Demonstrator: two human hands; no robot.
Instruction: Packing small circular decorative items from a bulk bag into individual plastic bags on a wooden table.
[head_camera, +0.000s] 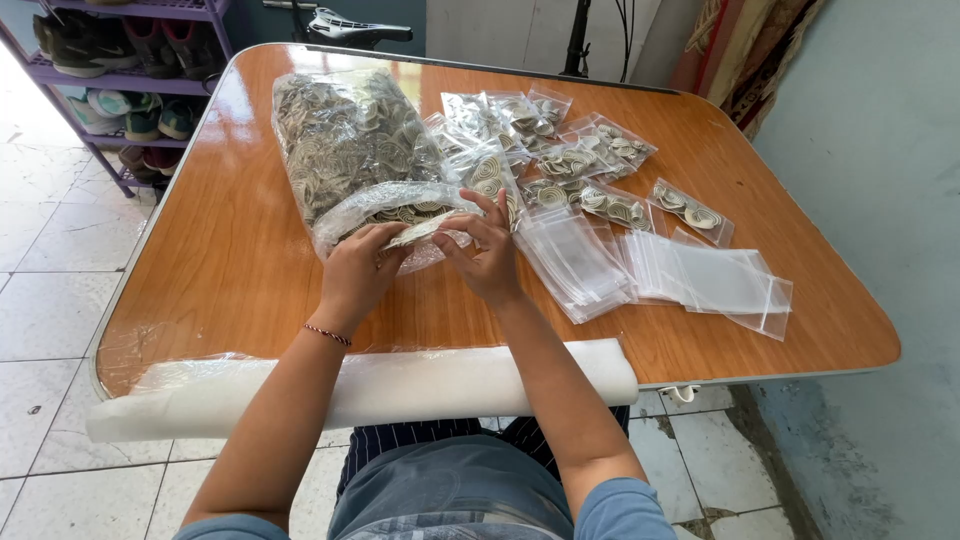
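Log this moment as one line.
left hand: at big bag mouth | right hand: pinching coil stack | empty pouches: beside right hand

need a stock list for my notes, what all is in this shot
table: one, orange-brown wood look, centre
big bag of coils: one, clear plastic with pale spiral pieces, table's left half
small filled bags: a heap, count unclear, clear with coils, behind right hand
empty zip bags: two stacks, clear, table's right
white roll: one, along near table edge
shoe rack: one, purple, far left
left hand: bracelet on wrist, at big bag's mouth
right hand: pinching coils with left
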